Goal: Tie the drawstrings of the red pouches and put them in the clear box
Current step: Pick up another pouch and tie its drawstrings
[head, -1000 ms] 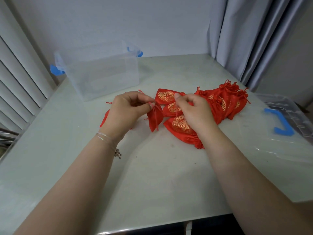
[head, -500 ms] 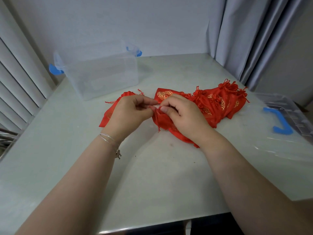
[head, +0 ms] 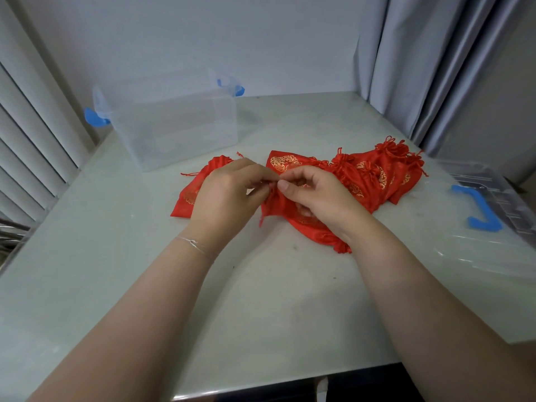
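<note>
I have one red pouch [head: 275, 204] lifted just off the table [head: 261, 300], its gathered neck between my hands. My left hand [head: 229, 198] pinches the drawstring on one side, my right hand [head: 316, 195] pinches it on the other, fingertips almost meeting.

My worry is the thin cord slipping from either grip before the knot sets, so the neck loosens again. The pouch could also drop onto the pile under my right hand.

One loose pouch [head: 200, 190] lies behind my left hand. The heap of pouches [head: 377, 175] to the right overlaps too much to count; I'd guess five or more. One clear box [head: 174, 126] stands beyond, nothing red inside, and its lid [head: 493, 216] lies at the right.
</note>
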Demonstrator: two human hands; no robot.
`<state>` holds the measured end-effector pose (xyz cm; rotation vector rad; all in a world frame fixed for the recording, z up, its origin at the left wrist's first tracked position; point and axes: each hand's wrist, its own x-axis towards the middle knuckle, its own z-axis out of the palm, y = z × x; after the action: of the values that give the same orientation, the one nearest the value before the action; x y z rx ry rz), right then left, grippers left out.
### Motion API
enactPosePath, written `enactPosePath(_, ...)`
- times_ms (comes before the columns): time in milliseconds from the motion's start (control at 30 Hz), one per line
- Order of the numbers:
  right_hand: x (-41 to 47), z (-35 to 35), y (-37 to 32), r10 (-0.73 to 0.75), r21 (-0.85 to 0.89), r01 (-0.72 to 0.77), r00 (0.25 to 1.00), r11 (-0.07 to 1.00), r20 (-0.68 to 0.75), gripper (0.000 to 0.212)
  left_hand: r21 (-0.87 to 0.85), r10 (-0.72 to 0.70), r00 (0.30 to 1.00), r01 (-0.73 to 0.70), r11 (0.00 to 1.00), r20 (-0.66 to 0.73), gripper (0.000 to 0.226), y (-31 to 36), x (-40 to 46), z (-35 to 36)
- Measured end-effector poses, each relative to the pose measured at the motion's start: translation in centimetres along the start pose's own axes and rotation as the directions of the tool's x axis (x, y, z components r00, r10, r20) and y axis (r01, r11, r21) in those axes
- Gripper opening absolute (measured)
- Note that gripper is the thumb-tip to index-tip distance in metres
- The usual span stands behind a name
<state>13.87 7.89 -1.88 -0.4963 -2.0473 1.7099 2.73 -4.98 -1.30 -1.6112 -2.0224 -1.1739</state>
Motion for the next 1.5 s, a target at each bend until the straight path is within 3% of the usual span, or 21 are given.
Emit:
enactPosePath(133, 0.1, -0.8, 0.0, 0.081, 0.156, -0.094, 0.993, 0.983, 0.084, 0.014, 0.074, 0.111, 0.993, -0.113, 0.991, 0.029, 0.019, -0.1, 0.0, 0.0)
enactPosePath(367, -0.3, -1.4, -0.7, 0.148, 0.157, -0.180, 0.970, 0.971, 0.193, 0.011, 0.125, 0.212, 0.975, -0.218, 0.968, 0.063, 0.019, -0.3, 0.1, -0.1)
enactPosePath(800, -0.5, -0.3, -1.3, 0.189, 0.198, -0.231, 0.959, 0.953, 0.211, 0.015, 0.004, 0.153, 0.987, -0.154, 0.988, 0.047, 0.034, 0.4, -0.1, 0.1)
enactPosePath(1033, 0.2, -0.1, -0.3, 0.115, -0.190, -0.119, 0.993, 0.975, -0.031, 0.014, 0.007, 0.204, 0.979, -0.204, 0.979, 0.007, 0.020, 0.6, -0.2, 0.3)
enactPosePath(1067, 0.2, -0.1, -0.2, 0.114, -0.140, -0.120, 0.992, 0.983, -0.047, 0.015, 0.015, 0.227, 0.974, -0.227, 0.974, 0.001, 0.022, 0.6, -0.2, 0.3)
enactPosePath(1133, 0.5, -0.3, -0.1, 0.184, 0.181, -0.185, 0.983, 0.966, 0.019, 0.022, 0.049, 0.268, 0.963, -0.267, 0.962, -0.023, 0.022, 0.4, -0.2, 0.3)
enactPosePath(1200, 0.5, -0.6, 0.0, 0.223, 0.491, -0.285, 0.958, 0.823, 0.182, 0.028, 0.065, 0.301, 0.953, -0.297, 0.952, -0.046, 0.017, 0.2, -0.1, 0.4)
enactPosePath(1233, 0.6, -0.6, 0.3, 0.217, 0.527, -0.299, 0.953, 0.796, 0.213, 0.027, 0.045, 0.307, 0.950, -0.305, 0.951, -0.052, 0.015, 0.3, -0.1, 0.5)
enactPosePath(1300, 0.7, -0.3, 0.6, 0.200, 0.406, -0.241, 0.970, 0.882, 0.141, 0.020, -0.025, 0.290, 0.955, -0.292, 0.956, -0.061, 0.015, 0.6, -0.1, 0.6)
enactPosePath(1367, 0.7, 0.2, 0.6, 0.135, 0.132, -0.135, 0.991, 0.982, 0.006, 0.018, -0.090, 0.218, 0.973, -0.225, 0.970, -0.077, 0.019, 1.1, -0.2, 0.6)
enactPosePath(1500, 0.6, 0.5, 0.8, -0.065, -0.150, 0.058, 0.997, 0.987, -0.043, 0.014, -0.316, -0.150, 0.986, 0.119, 0.941, -0.077, 0.019, 1.8, -0.1, 0.4)
